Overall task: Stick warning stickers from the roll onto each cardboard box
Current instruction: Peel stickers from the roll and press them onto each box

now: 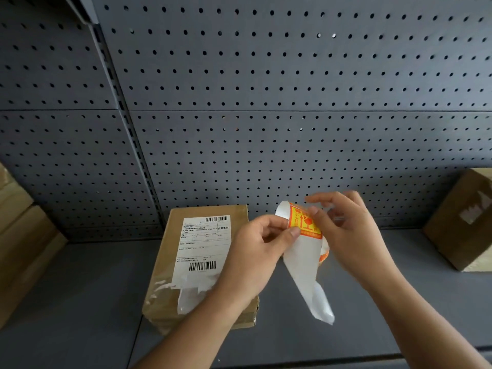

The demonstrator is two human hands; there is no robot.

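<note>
A flat cardboard box (165,265) with a white shipping label (202,251) lies on the grey shelf in the centre. Above its right edge I hold the sticker roll's strip. My left hand (255,254) pinches the orange and yellow warning sticker (303,222) at its lower left edge with the thumb. My right hand (348,235) holds the strip from the right, its thumb on the sticker's right side and the other fingers spread above. The white backing paper (306,272) hangs down from the sticker. A bit of orange roll (324,254) shows behind my right palm.
A second cardboard box (463,222) stands at the right end of the shelf. Stacked cardboard boxes (24,235) fill the left edge. A grey pegboard wall (266,102) closes the back. The grey shelf surface (93,302) runs below the boxes.
</note>
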